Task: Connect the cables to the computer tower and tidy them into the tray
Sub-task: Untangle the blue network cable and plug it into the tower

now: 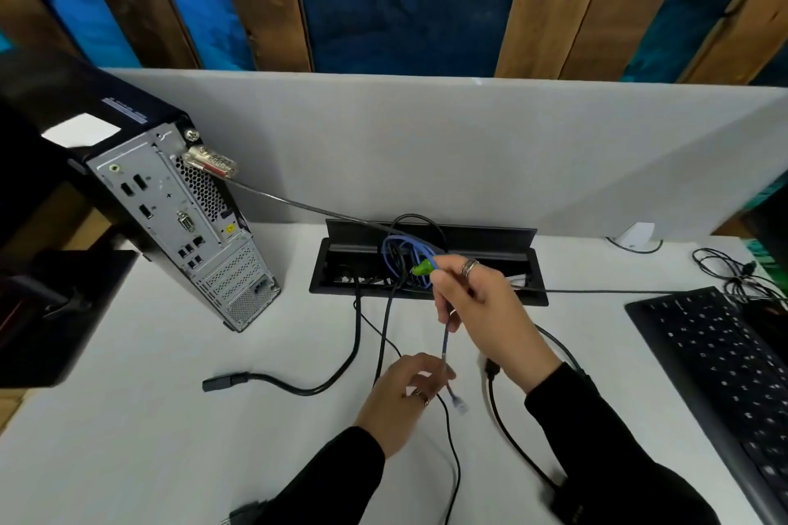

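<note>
Blue cable (446, 337) pinched in right hand (482, 303) grip, clear plug (459, 402) dangling beside loosely curled left hand (401, 401).

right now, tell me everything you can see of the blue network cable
The blue network cable is thin and flexible, with a clear plastic plug dangling free at its end. It loops out of the open black cable tray, carrying a green tag. The right hand pinches it aloft; the left hand reaches beside the lower end.
</note>
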Tool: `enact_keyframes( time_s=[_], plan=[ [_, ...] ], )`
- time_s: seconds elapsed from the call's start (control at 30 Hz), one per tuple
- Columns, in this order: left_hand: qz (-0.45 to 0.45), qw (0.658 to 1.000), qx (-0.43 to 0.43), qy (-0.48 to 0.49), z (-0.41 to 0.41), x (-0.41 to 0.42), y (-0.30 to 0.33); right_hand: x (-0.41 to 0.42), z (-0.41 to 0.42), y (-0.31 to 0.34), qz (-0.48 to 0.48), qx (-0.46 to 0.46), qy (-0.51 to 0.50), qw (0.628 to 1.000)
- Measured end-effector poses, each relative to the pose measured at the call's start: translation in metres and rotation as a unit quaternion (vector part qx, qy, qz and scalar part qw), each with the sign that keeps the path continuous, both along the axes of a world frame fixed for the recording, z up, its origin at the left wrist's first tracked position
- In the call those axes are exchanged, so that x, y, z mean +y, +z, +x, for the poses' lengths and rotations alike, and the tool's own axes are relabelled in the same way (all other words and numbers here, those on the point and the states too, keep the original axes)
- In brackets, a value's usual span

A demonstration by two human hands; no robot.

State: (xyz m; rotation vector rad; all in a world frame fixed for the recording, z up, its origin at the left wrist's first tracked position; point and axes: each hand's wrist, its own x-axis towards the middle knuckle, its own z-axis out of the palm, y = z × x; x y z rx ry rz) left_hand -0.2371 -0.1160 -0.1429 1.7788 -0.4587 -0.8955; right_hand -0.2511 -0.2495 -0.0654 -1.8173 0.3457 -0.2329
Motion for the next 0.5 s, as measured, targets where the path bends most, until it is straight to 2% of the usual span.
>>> enact_keyframes(
  time_s=[0.23,0.4,0.5],
  plan=[
    [-0.085,0.995,0.044,0.036,0.004,0.029,0.028,-0.016,-0.004,0.009,0.003,-0.023,-0.047,0.999],
    [-0.075,0.993,0.037,0.088,0.017,0.062,0.037,-0.019,-0.021,-0.004,0.133,-0.013,-0.087,0.987],
    [-0.108,0.982,0.020,0.156,0.019,0.073,0.045,-0.013,-0.029,-0.021,0.163,0.021,-0.108,0.980]
  ],
)
